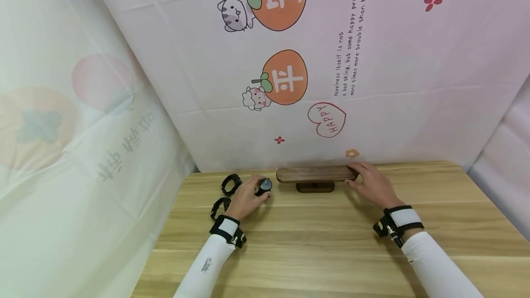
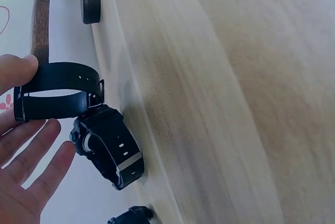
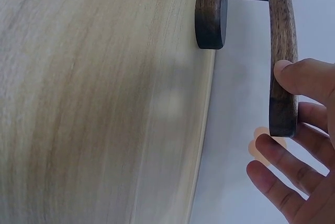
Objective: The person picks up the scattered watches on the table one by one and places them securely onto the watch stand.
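Note:
My left hand [image 1: 247, 199] pinches a black wristwatch [image 1: 264, 186] by its looped strap, between thumb and fingers. In the head view the watch is just left of the near end of a dark wooden bar [image 1: 316, 174], with a small gap between them. The bar is the top of a T-shaped wooden stand on a rounded base [image 1: 315, 188]. My right hand [image 1: 374, 185] holds the bar's right end, its thumb [image 3: 293, 75] on the front and fingers behind. In the left wrist view the held watch's strap [image 2: 63, 77] lines up with the bar's end.
Two more black watches lie left of my left hand: one farther back [image 1: 231, 185], one nearer [image 1: 220, 208], partly hidden by the hand. The wooden table [image 1: 314, 252] meets a printed white cloth [image 1: 397, 118] at its back edge. Another cloth hangs at the left.

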